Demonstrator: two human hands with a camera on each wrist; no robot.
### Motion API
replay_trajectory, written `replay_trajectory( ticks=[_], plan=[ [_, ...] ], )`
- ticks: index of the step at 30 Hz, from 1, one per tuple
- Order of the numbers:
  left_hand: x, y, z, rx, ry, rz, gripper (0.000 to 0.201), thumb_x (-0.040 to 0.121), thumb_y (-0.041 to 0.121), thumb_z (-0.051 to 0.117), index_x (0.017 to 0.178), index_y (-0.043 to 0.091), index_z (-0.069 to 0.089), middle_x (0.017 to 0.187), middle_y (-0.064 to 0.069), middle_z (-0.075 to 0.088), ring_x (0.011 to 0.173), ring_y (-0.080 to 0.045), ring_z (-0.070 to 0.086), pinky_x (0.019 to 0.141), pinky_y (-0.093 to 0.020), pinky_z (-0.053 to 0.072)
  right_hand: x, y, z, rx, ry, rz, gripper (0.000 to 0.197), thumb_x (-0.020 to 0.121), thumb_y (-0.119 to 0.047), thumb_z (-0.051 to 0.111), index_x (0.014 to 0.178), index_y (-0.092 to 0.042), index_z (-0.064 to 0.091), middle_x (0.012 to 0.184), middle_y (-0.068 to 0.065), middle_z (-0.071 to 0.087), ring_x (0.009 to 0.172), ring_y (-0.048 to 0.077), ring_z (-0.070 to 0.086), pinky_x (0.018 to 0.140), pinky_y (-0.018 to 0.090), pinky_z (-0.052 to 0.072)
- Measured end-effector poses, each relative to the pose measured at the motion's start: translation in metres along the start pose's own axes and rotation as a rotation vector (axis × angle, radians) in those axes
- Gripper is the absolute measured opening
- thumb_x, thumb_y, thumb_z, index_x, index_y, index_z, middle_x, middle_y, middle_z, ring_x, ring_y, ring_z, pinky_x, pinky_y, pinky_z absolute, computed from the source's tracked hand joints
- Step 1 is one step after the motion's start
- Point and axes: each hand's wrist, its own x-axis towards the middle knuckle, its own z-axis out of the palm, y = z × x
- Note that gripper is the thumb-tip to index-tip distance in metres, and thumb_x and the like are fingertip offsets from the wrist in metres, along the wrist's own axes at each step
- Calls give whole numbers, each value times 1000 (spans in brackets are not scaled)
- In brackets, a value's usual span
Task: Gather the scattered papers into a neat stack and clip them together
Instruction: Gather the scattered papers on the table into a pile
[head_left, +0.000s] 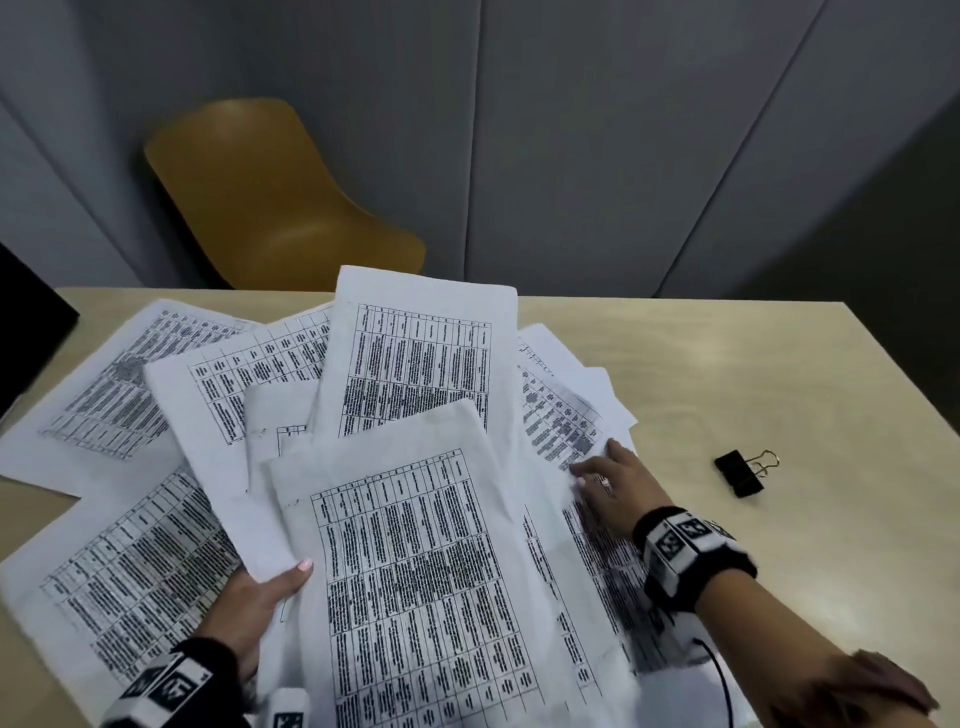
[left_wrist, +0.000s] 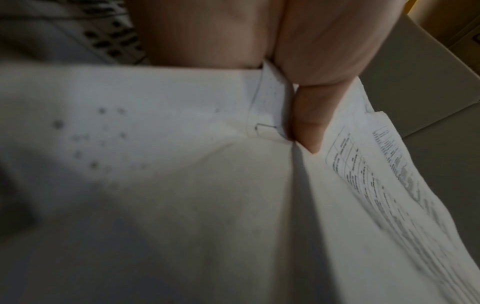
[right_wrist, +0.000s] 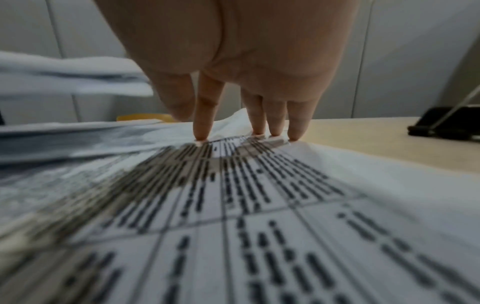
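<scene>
Several printed sheets with tables lie fanned over the beige table (head_left: 727, 374). My left hand (head_left: 270, 587) grips a lifted bundle of papers (head_left: 415, 571) at its lower left edge, thumb on top. In the left wrist view the thumb (left_wrist: 309, 123) pinches those papers (left_wrist: 182, 185). My right hand (head_left: 602, 478) is open, its straight fingertips (right_wrist: 202, 131) pressing on a flat sheet (right_wrist: 259, 205) at the pile's right side. A black binder clip (head_left: 743, 473) lies on bare table right of that hand, also seen as the clip (right_wrist: 441, 123) in the right wrist view.
A mustard-yellow chair (head_left: 270, 208) stands behind the table's far edge. A dark object (head_left: 26, 322) sits at the far left. Grey wall panels rise behind. More loose sheets (head_left: 119, 374) spread toward the left edge.
</scene>
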Motion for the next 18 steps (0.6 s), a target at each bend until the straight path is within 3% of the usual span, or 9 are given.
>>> replay_trajectory(
  ticks=[2, 5, 8, 9, 11, 13, 15, 18],
  plan=[
    [8, -8, -3, 4, -13, -5, 55, 60, 30, 76, 106, 5, 60, 109, -18, 68, 109, -37, 59, 105, -56, 34, -5, 2, -4, 87, 84, 96, 29, 85, -34, 55, 107, -19, 67, 127, 15, 48, 127, 32, 42, 105, 35, 34],
    [14, -13, -6, 1, -19, -9, 53, 63, 27, 75, 108, 4, 60, 111, -18, 67, 111, -36, 58, 106, -55, 33, -3, -2, -8, 173, 250, 341, 53, 79, -36, 66, 126, -18, 49, 134, 19, 43, 124, 36, 42, 103, 41, 36],
    [20, -21, -11, 41, -1, -4, 70, 51, 41, 83, 109, 9, 59, 117, -16, 65, 113, -35, 57, 105, -56, 34, 0, -16, -10, 378, 257, 421, 76, 73, -28, 74, 135, -13, 32, 133, 21, 45, 121, 36, 47, 99, 39, 39],
    [18, -19, -10, 58, -5, -7, 67, 55, 41, 83, 108, 8, 58, 117, -17, 64, 113, -34, 57, 106, -54, 32, 0, -20, -8, 454, 261, 427, 79, 71, -24, 76, 135, -11, 31, 133, 21, 47, 120, 35, 49, 97, 37, 41],
    [6, -7, -2, 63, -7, 4, 44, 75, 22, 72, 110, 0, 57, 117, -20, 63, 112, -32, 55, 107, -46, 29, -3, -26, -4, 512, 282, 456, 77, 69, -22, 78, 130, -10, 33, 133, 19, 50, 117, 35, 52, 95, 38, 43],
    [7, -6, 0, 52, -37, 8, 36, 83, 5, 61, 117, -7, 54, 119, -23, 61, 112, -33, 55, 103, -40, 31, -8, -28, 2, 479, 319, 478, 70, 68, -25, 78, 124, -11, 38, 132, 16, 46, 117, 35, 50, 95, 40, 43],
    [7, -4, 1, 79, -44, 28, 36, 84, 1, 59, 119, -9, 52, 119, -23, 60, 111, -33, 55, 103, -39, 32, -14, -27, 8, 424, 332, 481, 64, 68, -29, 76, 119, -11, 42, 128, 15, 43, 117, 35, 47, 94, 40, 42],
    [10, -6, 0, 100, -22, 27, 38, 84, 1, 59, 121, -5, 51, 121, -21, 59, 112, -32, 54, 108, -44, 30, -22, -26, 12, 371, 254, 460, 51, 72, -36, 72, 110, -8, 53, 111, 13, 59, 106, 33, 56, 82, 33, 45]
  ],
)
